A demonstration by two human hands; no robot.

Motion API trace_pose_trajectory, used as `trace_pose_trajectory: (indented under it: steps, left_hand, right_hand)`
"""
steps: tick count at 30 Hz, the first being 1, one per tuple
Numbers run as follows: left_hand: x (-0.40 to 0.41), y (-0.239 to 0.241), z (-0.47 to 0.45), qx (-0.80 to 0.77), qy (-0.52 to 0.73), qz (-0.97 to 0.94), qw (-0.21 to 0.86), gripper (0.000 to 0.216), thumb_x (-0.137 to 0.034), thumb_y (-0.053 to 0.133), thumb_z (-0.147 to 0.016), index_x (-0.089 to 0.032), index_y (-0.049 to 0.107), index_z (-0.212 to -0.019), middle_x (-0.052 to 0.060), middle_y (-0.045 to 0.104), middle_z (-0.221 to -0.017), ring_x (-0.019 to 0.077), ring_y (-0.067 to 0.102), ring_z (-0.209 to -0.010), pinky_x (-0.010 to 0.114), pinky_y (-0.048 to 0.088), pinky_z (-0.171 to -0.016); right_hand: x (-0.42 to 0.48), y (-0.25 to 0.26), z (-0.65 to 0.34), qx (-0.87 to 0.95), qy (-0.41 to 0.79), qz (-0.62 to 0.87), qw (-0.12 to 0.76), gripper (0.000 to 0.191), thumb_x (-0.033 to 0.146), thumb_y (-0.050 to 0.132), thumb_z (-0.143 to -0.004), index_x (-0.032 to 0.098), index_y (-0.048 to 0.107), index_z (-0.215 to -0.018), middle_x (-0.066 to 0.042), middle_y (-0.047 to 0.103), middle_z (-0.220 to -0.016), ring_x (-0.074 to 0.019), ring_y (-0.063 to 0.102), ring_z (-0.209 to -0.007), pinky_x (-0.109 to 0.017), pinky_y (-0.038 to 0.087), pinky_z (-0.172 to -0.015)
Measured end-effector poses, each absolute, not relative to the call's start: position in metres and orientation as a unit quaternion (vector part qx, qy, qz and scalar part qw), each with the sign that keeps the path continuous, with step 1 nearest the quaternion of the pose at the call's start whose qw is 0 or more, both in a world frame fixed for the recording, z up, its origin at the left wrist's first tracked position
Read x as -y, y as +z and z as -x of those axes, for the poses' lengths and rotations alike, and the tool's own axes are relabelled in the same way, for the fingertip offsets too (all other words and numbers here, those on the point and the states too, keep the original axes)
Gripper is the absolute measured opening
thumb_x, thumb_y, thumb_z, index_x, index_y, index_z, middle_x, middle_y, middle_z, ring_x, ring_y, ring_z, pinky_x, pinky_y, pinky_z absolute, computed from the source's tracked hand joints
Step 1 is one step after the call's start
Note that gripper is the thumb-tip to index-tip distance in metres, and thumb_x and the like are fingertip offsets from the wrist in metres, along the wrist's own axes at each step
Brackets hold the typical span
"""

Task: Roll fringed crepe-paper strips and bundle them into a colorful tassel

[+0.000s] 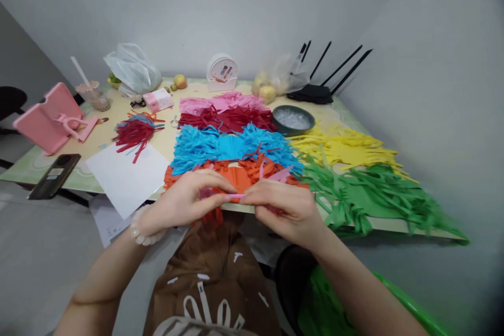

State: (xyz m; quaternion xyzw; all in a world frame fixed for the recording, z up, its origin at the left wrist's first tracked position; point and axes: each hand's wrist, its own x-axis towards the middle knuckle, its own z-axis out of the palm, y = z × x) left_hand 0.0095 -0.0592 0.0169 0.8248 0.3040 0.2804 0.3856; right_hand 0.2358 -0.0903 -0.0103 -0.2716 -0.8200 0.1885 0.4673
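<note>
strip (235,196): pink. also recorded: orange fringe (235,172), bright blue fringe (231,148), crimson fringe (232,121), light pink fringe (222,102), yellow fringe (348,151), green fringe (372,197). tabletop (106,134): cream, pale green edging. bowl (291,130): dark green. garment (214,260): brown, white markings. bracelet (136,229): whitish.

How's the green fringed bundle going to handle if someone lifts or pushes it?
Probably floppy: the strands of the green fringed bundle bend and curl. Likely light, since it looks like thin sheet cut into strips. Ends may trail or snag when moved, as loose strands sprawl across the table to its near edge.
</note>
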Motion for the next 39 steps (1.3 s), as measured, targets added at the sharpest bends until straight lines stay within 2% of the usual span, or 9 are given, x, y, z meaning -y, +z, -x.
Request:
trace_pose_trajectory:
  steps: [5, 10, 12, 16, 18, 22, 25, 33, 39]
  left_hand:
    - [0.058, 0.005, -0.014, -0.315, 0.255, -0.84, 0.36, 0.017, -0.027, 0.061, -0.092, -0.018, 0.075, -0.089, 0.005, 0.076, -0.086, 0.0172, 0.067, -0.08, 0.028, 0.049, -0.079]
    - [0.059, -0.01, -0.009, -0.31, 0.307, -0.893, 0.114, 0.017, -0.022, 0.059, -0.092, -0.026, 0.075, -0.097, 0.004, 0.078, -0.09, 0.0211, 0.066, -0.096, 0.051, 0.029, -0.113]
    - [0.059, -0.015, -0.007, -0.282, 0.317, -0.902, 0.083, 0.019, -0.021, 0.06, -0.092, -0.031, 0.074, -0.102, 0.002, 0.079, -0.096, 0.0214, 0.067, -0.101, 0.055, 0.021, -0.117]
    - [0.059, -0.025, -0.006, -0.261, 0.33, -0.902, 0.098, 0.021, -0.021, 0.061, -0.092, -0.032, 0.074, -0.105, 0.003, 0.078, -0.107, 0.0236, 0.068, -0.106, 0.057, 0.026, -0.116]
    - [0.059, -0.032, -0.009, -0.29, 0.347, -0.887, 0.093, 0.021, -0.022, 0.06, -0.092, -0.031, 0.074, -0.106, 0.004, 0.078, -0.106, 0.0247, 0.067, -0.11, 0.057, 0.028, -0.114]
    - [0.066, -0.047, -0.03, -0.349, 0.454, -0.811, 0.124, 0.016, -0.023, 0.06, -0.091, -0.028, 0.075, -0.096, 0.004, 0.079, -0.094, 0.0226, 0.071, -0.097, 0.054, 0.031, -0.113]
    - [0.075, -0.05, -0.055, -0.373, 0.551, -0.719, 0.199, 0.014, -0.028, 0.061, -0.092, -0.027, 0.076, -0.089, 0.004, 0.079, -0.09, 0.0209, 0.071, -0.088, 0.05, 0.039, -0.108]
    - [0.068, -0.03, -0.081, -0.379, 0.55, -0.583, 0.463, 0.016, -0.03, 0.067, -0.089, -0.022, 0.079, -0.094, 0.008, 0.077, -0.107, 0.0242, 0.07, -0.105, 0.04, 0.052, -0.099]
    - [0.049, -0.053, -0.092, -0.411, 0.573, -0.541, 0.459, 0.018, -0.035, 0.068, -0.087, -0.021, 0.078, -0.093, 0.008, 0.076, -0.109, 0.0257, 0.07, -0.105, 0.04, 0.054, -0.097]
  right_hand:
    - [0.094, -0.008, -0.242, 0.85, 0.171, 0.252, 0.429, 0.031, 0.005, 0.052, -0.088, 0.023, 0.073, -0.102, -0.006, 0.076, -0.092, -0.0184, 0.072, -0.083, -0.029, 0.058, -0.076]
    - [0.087, -0.004, -0.249, 0.751, 0.423, 0.356, 0.362, 0.032, 0.027, 0.063, -0.091, 0.021, 0.068, -0.122, -0.008, 0.073, -0.113, -0.0228, 0.07, -0.103, -0.031, 0.058, -0.084]
    - [0.083, -0.006, -0.245, 0.682, 0.548, 0.351, 0.335, 0.029, 0.041, 0.063, -0.093, 0.019, 0.073, -0.109, -0.007, 0.076, -0.098, -0.0205, 0.073, -0.089, -0.025, 0.059, -0.069]
    - [0.081, -0.017, -0.231, 0.587, 0.654, 0.335, 0.339, 0.036, 0.051, 0.069, -0.087, 0.015, 0.072, -0.08, -0.005, 0.073, -0.07, -0.0101, 0.057, -0.047, -0.018, 0.041, -0.041]
    - [0.085, -0.023, -0.223, 0.555, 0.649, 0.351, 0.384, 0.034, 0.049, 0.073, -0.085, 0.016, 0.07, -0.079, -0.004, 0.073, -0.067, -0.0084, 0.052, -0.042, -0.018, 0.037, -0.039]
    - [0.094, -0.03, -0.213, 0.538, 0.597, 0.356, 0.478, 0.028, 0.044, 0.075, -0.084, 0.017, 0.073, -0.083, -0.004, 0.073, -0.067, -0.0146, 0.065, -0.057, -0.023, 0.052, -0.054]
    - [0.094, -0.029, -0.213, 0.54, 0.572, 0.326, 0.524, 0.027, 0.045, 0.074, -0.085, 0.018, 0.075, -0.086, -0.003, 0.072, -0.064, -0.0133, 0.061, -0.049, -0.023, 0.051, -0.05]
    - [0.075, -0.019, -0.232, 0.573, 0.52, 0.343, 0.533, 0.021, 0.041, 0.067, -0.092, 0.02, 0.066, -0.094, -0.003, 0.074, -0.077, -0.017, 0.071, -0.07, -0.026, 0.058, -0.064]
    - [0.061, -0.023, -0.229, 0.653, 0.385, 0.385, 0.526, 0.006, 0.027, 0.058, -0.096, 0.022, 0.058, -0.093, -0.003, 0.071, -0.09, -0.0171, 0.07, -0.082, -0.026, 0.055, -0.074]
